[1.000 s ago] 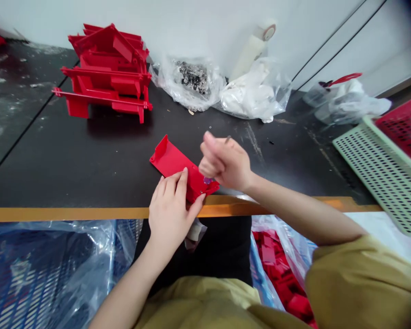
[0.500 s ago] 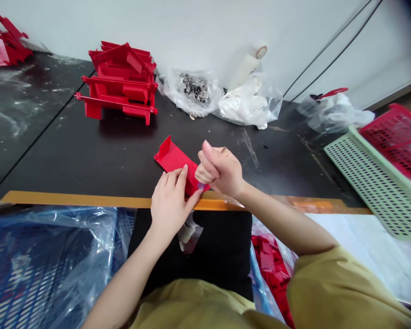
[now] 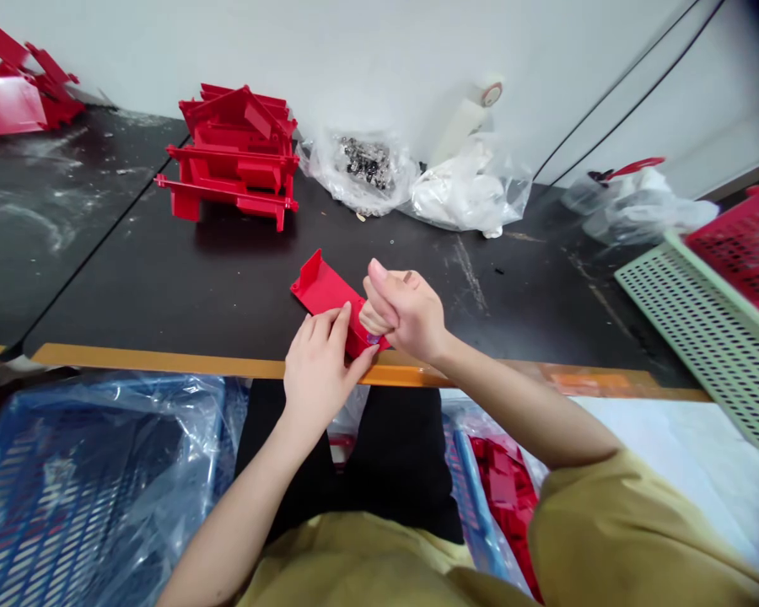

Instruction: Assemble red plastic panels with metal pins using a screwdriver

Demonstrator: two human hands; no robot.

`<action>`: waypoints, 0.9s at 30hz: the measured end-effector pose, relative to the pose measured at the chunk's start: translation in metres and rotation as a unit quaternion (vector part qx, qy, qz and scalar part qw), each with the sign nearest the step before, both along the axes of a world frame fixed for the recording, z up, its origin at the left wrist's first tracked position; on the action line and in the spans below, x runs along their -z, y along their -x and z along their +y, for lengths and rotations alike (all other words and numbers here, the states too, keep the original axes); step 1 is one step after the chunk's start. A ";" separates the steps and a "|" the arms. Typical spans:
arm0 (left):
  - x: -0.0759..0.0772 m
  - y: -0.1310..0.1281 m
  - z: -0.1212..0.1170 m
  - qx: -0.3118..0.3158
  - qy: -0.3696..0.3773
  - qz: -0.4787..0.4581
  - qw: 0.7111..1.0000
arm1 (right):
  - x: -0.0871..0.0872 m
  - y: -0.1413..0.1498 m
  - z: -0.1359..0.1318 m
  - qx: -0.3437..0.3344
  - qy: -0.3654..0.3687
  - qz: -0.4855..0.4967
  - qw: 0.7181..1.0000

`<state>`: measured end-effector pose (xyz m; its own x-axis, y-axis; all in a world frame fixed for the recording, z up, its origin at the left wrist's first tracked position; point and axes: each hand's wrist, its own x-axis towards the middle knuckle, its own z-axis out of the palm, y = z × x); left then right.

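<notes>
A flat red plastic part (image 3: 322, 291) with a raised end wall lies on the dark table near its orange front edge. My left hand (image 3: 320, 375) holds it down, fingers across its near end. My right hand (image 3: 408, 312) is closed in a fist just beside it, on a small tool (image 3: 373, 338). A purple end shows below the fist, and a thin brown tip pokes out above. The fist hides part of the red piece, and I cannot tell exactly what the tool is.
A stack of red plastic frames (image 3: 234, 160) stands behind, with more red parts (image 3: 18, 93) at far left. Plastic bags (image 3: 363, 169) lie along the wall. A green perforated tray (image 3: 714, 337) and red basket (image 3: 750, 253) sit right. Below are a wrapped blue crate (image 3: 94, 472) and bagged red pieces (image 3: 503, 497).
The view has swung left, so the table items shift right in the picture. Both hands stay on the red part, and the right fist has drawn slightly closer to the left hand.
</notes>
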<state>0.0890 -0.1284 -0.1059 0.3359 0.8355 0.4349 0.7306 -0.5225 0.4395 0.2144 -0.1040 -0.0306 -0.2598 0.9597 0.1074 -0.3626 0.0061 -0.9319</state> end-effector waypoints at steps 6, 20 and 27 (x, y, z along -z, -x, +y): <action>0.001 0.000 0.000 0.000 -0.002 -0.003 1.000 | 0.002 0.003 -0.003 0.015 -0.020 -0.041 0.999; -0.001 0.000 0.000 0.008 0.009 -0.022 1.000 | 0.010 0.007 -0.005 0.082 -0.036 -0.033 0.995; -0.001 -0.002 0.000 -0.003 -0.008 0.012 1.000 | -0.014 -0.007 -0.006 0.201 -0.070 0.075 0.974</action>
